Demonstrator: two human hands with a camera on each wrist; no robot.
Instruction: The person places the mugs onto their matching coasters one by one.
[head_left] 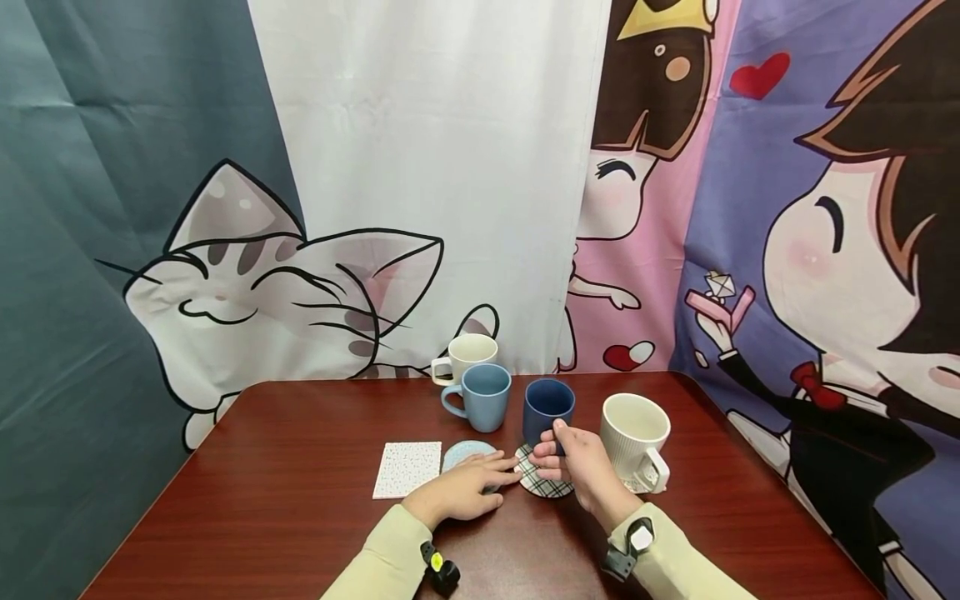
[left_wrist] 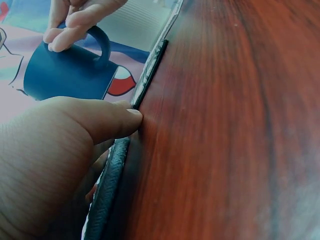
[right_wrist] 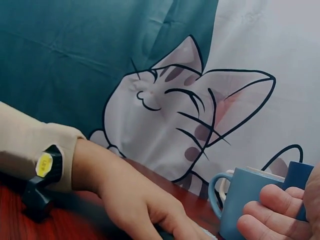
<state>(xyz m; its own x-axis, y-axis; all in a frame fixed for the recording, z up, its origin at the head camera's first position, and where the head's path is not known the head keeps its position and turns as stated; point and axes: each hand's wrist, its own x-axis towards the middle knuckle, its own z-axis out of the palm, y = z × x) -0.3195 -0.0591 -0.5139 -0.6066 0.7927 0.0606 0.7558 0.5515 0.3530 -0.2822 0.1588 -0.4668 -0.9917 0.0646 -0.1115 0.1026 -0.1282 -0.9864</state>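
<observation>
My right hand (head_left: 583,467) holds the dark blue mug (head_left: 546,407) by its handle (left_wrist: 104,46), fingers bent about it. In the left wrist view the mug's base hangs above the table, behind the round plaid coaster (head_left: 546,482). My left hand (head_left: 461,487) lies low over the round light blue coaster (head_left: 467,451), partly covering it. Its fingers are mostly straight and reach the plaid coaster's left edge. The thumb (left_wrist: 112,120) touches down beside the coasters in the left wrist view.
A light blue mug (head_left: 486,397) and a white mug (head_left: 474,349) stand behind the coasters. At the right, a ribbed cream mug (head_left: 630,437) sits on a patterned coaster (head_left: 637,485). A square speckled coaster (head_left: 407,470) lies at the left. Printed curtains (head_left: 450,150) back the brown table (head_left: 285,483).
</observation>
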